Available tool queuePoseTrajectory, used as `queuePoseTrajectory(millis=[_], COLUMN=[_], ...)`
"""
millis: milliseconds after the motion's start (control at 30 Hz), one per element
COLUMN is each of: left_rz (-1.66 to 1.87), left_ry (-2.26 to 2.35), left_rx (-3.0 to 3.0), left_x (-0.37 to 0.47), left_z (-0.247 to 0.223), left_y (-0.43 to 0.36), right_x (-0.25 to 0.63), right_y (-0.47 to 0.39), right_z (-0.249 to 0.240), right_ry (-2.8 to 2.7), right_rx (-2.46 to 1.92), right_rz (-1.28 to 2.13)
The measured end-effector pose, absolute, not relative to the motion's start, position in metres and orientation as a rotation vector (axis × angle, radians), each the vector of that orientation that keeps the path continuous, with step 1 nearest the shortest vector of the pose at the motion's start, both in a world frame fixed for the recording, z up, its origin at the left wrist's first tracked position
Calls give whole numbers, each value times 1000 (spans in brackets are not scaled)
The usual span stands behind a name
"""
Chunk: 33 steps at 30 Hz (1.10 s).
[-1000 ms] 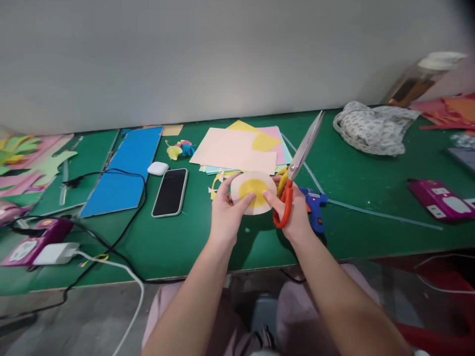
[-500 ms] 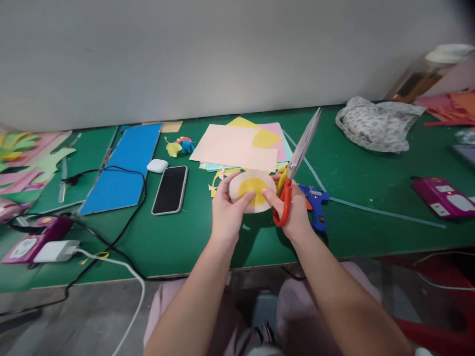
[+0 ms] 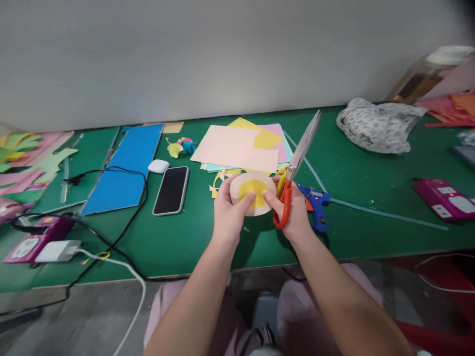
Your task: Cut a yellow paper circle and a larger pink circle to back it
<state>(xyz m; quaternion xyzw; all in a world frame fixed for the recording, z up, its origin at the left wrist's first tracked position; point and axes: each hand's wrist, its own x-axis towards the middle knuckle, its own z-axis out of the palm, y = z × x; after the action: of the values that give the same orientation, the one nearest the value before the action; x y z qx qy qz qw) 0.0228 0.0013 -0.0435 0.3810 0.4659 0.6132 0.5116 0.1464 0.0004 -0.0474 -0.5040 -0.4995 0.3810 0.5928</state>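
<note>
Between my two hands is a pale pink oval paper cutout (image 3: 262, 180) with a smaller yellow paper circle (image 3: 247, 189) on its face. My left hand (image 3: 227, 215) grips its left side, thumb pressed on the yellow circle. My right hand (image 3: 298, 215) pinches the right side, its thumb also on the yellow part. Scissors (image 3: 302, 148) with red and yellow handles hang on my right hand, blades nearly closed and pointing up and away. Just beyond the cutout lie yellow and pink paper scraps (image 3: 215, 187). A blue glue gun (image 3: 318, 207) rests beside my right hand, partly hidden.
Behind my hands lies a stack of coloured paper (image 3: 226, 143). To the left are a phone (image 3: 171, 191), a white earbud case (image 3: 159, 166), a blue board (image 3: 124, 168) and cables. On the right sit a patterned cloth bag (image 3: 378, 126) and a purple power strip (image 3: 445, 198).
Both hands keep their hold on the cutout, and the scissors stay in my right hand. The whole view has shifted very slightly; nothing else has visibly moved.
</note>
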Motion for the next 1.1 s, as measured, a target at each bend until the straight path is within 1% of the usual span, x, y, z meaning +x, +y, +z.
queuePoseTrajectory(millis=[567, 1100], left_rz=[1496, 1472], left_ry=[1155, 1133], left_rx=[895, 924], left_x=[24, 22], left_z=[-43, -42], left_y=[2, 3], right_x=[146, 147], right_y=[0, 0], right_z=[-44, -46], right_ry=[-1048, -1116], right_rx=[-1185, -1202], right_rz=[983, 922])
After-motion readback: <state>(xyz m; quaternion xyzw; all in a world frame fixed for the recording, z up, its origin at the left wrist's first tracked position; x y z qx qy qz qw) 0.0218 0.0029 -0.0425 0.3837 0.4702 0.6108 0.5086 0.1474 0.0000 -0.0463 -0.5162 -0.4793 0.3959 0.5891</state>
